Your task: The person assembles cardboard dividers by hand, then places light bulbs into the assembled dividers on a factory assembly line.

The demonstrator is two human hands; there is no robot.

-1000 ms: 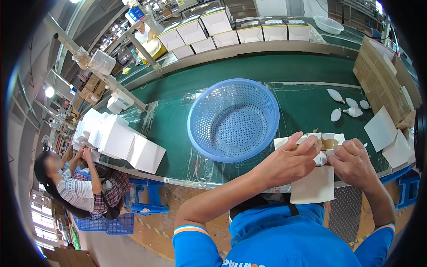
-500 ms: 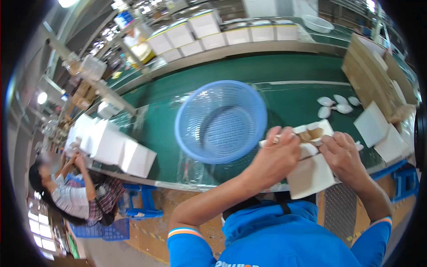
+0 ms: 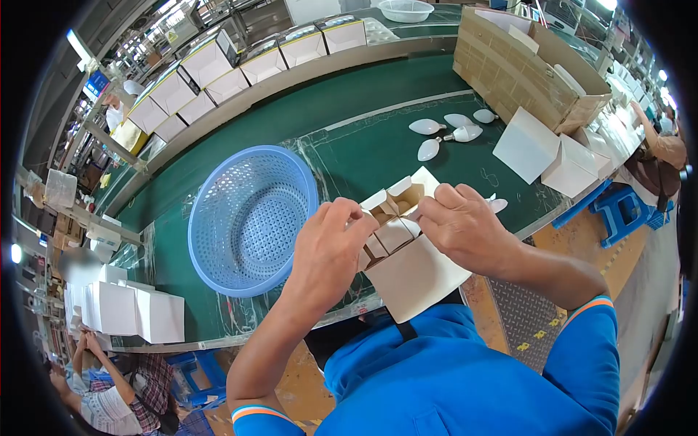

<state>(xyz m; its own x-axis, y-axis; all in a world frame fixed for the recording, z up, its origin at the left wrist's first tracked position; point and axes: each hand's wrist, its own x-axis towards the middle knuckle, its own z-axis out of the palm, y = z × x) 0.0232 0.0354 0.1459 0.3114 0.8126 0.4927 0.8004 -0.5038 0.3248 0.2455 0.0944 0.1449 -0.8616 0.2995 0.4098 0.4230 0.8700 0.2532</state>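
A small white carton [image 3: 418, 280] with its lid flap folded open toward me is held between my two hands at the table's edge. Card dividers [image 3: 392, 231] split its brownish inside into cells. My left hand [image 3: 327, 251] grips the carton's left side, fingers curled over the rim. On the opposite side, my right hand [image 3: 465, 225] pinches the upper right rim or a divider; its fingertips hide which. Several white candle-shaped bulbs [image 3: 429, 150] lie on the green table beyond the carton. Another white piece [image 3: 497, 204], partly covered, sits beside my right hand.
A blue perforated basket [image 3: 200, 243] stands left of my hands. At the right are a big cardboard box [image 3: 509, 67] and open white cartons [image 3: 527, 145]. White boxes [image 3: 161, 317] stand at the left, near a seated person [image 3: 109, 407]. More boxes [image 3: 302, 49] line a back shelf.
My view has swung to the right, so the basket and bulbs appear further left. Both hands still hold the carton, and more of its divided inside now shows.
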